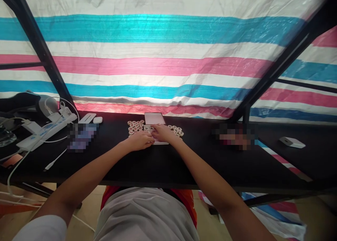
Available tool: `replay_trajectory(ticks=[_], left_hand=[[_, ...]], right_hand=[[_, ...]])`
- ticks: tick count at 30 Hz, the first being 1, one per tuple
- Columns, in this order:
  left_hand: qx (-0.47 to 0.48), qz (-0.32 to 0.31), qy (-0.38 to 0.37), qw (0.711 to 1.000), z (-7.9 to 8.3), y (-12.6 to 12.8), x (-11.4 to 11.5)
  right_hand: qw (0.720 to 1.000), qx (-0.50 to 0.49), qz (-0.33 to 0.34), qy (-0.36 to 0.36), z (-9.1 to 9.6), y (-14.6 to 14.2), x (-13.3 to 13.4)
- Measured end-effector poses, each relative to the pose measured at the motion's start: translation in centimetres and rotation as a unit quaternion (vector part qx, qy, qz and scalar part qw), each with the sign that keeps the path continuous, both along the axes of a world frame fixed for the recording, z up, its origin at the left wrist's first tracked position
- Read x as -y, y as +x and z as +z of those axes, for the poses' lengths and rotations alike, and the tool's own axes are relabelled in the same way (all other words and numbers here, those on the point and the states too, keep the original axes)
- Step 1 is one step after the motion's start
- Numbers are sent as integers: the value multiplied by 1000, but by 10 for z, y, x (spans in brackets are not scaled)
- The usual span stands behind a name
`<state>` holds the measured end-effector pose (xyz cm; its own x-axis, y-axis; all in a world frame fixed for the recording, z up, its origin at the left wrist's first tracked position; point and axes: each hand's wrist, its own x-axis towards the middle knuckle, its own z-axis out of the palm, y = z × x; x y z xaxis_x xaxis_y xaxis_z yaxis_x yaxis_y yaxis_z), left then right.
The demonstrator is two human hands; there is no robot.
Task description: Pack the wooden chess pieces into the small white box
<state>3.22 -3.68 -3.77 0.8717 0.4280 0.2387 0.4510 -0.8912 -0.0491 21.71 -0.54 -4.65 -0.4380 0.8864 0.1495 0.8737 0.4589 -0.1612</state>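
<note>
A shallow white box (161,143) lies in front of me on the black desk, with Chinese chess pieces (146,128) inside it. Over its left part, my left hand (141,140) has its fingers curled together at the box's near edge; what they hold, if anything, is hidden. My right hand (162,132) reaches in from the right, its fingers bent down and closed on a round chess piece in the box. Rows of loose pieces (134,126) with red characters sit left of the box. More pieces (179,130) with dark characters sit to the right.
Behind the box lies its lid (154,118). A white power strip (47,131) with cables, a blurred phone-like object (82,137) and a white earphone-style case (97,120) are at left. A blurred item (234,137) and a white adapter (292,142) are at right. Striped sheeting (158,65) hangs behind.
</note>
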Motion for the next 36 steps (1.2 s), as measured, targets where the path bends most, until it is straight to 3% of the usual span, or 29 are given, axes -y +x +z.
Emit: replay_trajectory(ticks=[7, 10, 13, 15, 18, 21, 23, 27, 33, 36], left_hand=[[9, -8, -8, 1000, 2, 1, 0], [6, -7, -10, 1000, 2, 1, 0], [7, -1, -14, 1000, 2, 1, 0], [3, 4, -18, 1000, 3, 1, 1], [-6, 13, -24, 1000, 3, 2, 2], [-10, 17, -23, 1000, 3, 3, 3], [-8, 20, -20, 1000, 2, 3, 3], [0, 20, -18, 1000, 2, 3, 3], [-3, 15, -15, 1000, 2, 3, 2], [4, 10, -11, 1000, 1, 3, 2]], right_hand=[[999, 1, -20, 47, -2, -13, 2], [996, -50, -28, 72, 5, -14, 4], [984, -136, -38, 110, 19, 5, 7], [976, -178, -53, 110, 27, 36, 8], [963, -233, -133, 36, 28, 99, 8], [946, -194, -221, -137, 21, 152, 6], [925, -162, -257, -229, 17, 168, 7], [901, -179, -257, -301, 17, 162, 10], [880, -253, -229, -329, 14, 149, 11], [883, -259, -222, -322, 10, 151, 7]])
